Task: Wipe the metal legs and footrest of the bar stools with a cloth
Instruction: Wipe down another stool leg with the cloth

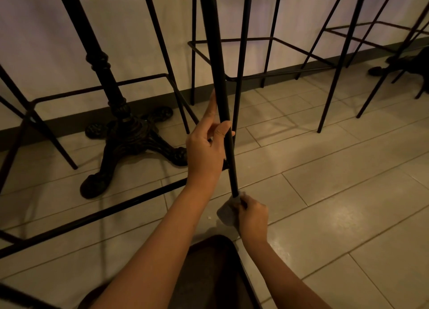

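A black metal stool leg (217, 60) slants down through the middle of the view to the tiled floor. My left hand (206, 146) grips this leg about two thirds of the way down, thumb around it and forefinger stretched up along it. My right hand (251, 215) is closed on a pale cloth (228, 212) wrapped around the foot of the same leg, right at the floor. A black footrest bar (92, 218) of this stool runs from the leg toward the lower left. The leg's tip is hidden by the cloth.
An ornate cast-iron table base (130, 134) stands on the left by the wall. More thin-legged black stools (267, 60) with square footrests line the white wall (130, 30) behind and to the right (343, 53). My knee (209, 274) is at the bottom centre.
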{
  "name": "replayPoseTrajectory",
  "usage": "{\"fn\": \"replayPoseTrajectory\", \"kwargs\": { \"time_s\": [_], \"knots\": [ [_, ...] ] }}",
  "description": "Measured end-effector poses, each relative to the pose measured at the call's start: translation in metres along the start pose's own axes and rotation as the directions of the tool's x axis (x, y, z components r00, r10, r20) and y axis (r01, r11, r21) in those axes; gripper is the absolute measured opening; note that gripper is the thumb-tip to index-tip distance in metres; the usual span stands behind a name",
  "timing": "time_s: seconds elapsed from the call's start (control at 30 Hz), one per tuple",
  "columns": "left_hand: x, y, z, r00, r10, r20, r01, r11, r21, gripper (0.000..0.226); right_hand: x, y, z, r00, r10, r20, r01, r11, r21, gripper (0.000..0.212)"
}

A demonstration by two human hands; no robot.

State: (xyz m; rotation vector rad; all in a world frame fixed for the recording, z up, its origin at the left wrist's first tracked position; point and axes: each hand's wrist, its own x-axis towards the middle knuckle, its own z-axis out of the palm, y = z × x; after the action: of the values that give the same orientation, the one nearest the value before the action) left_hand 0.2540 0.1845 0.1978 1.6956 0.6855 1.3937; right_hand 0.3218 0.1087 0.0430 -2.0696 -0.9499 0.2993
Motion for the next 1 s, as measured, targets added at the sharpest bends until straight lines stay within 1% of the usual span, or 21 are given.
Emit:
{"fn": "replayPoseTrajectory", "kwargs": {
  "time_s": [0.13, 0.23, 0.4, 0.47, 0.57, 0.67, 0.73, 0.83, 0.93, 1.0],
  "knots": [
    [-0.001, 0.002, 0.0, 1.0, -0.027, 0.003, 0.027, 1.0, 0.014, 0.052, -0.001, 0.001, 0.002, 0.999, 0.054, 0.011, -0.053, 0.998, -0.014, 0.019],
    [-0.001, 0.004, 0.0, 0.999, -0.042, 0.009, 0.042, 0.999, 0.003, 0.052, -0.001, -0.001, 0.0, 0.995, 0.095, 0.011, -0.094, 0.995, -0.022, 0.022],
    [-0.002, 0.006, -0.001, 0.997, -0.078, 0.01, 0.078, 0.997, 0.005, 0.052, -0.005, -0.005, -0.01, 0.988, 0.154, 0.002, -0.154, 0.987, 0.049, 0.02],
    [-0.002, 0.007, -0.002, 0.996, -0.093, 0.016, 0.093, 0.996, 0.001, 0.053, -0.008, -0.006, -0.014, 0.984, 0.177, 0.003, -0.176, 0.979, 0.102, 0.015],
    [-0.001, 0.008, -0.003, 0.995, -0.095, 0.019, 0.095, 0.995, 0.012, 0.054, -0.012, -0.013, -0.023, 0.969, 0.244, 0.034, -0.244, 0.933, 0.266, 0.012],
    [-0.001, 0.011, -0.003, 0.994, -0.112, 0.019, 0.112, 0.994, 0.015, 0.055, -0.016, -0.024, -0.031, 0.94, 0.324, 0.107, -0.334, 0.815, 0.472, 0.014],
    [0.0, 0.011, -0.004, 0.992, -0.121, 0.017, 0.121, 0.993, 0.016, 0.056, -0.021, -0.033, -0.038, 0.93, 0.334, 0.152, -0.357, 0.723, 0.592, 0.013],
    [0.001, 0.01, -0.007, 0.99, -0.136, 0.027, 0.136, 0.99, 0.023, 0.056, -0.03, -0.045, -0.047, 0.91, 0.319, 0.264, -0.401, 0.519, 0.755, 0.013],
    [0.002, 0.012, -0.009, 0.986, -0.158, 0.051, 0.157, 0.987, 0.016, 0.053, -0.032, -0.054, -0.049, 0.874, 0.315, 0.369, -0.464, 0.324, 0.824, 0.015],
    [0.003, 0.014, -0.012, 0.982, -0.172, 0.073, 0.173, 0.985, -0.001, 0.051, -0.029, -0.063, -0.049, 0.862, 0.29, 0.417, -0.475, 0.174, 0.862, 0.017]
  ]
}}
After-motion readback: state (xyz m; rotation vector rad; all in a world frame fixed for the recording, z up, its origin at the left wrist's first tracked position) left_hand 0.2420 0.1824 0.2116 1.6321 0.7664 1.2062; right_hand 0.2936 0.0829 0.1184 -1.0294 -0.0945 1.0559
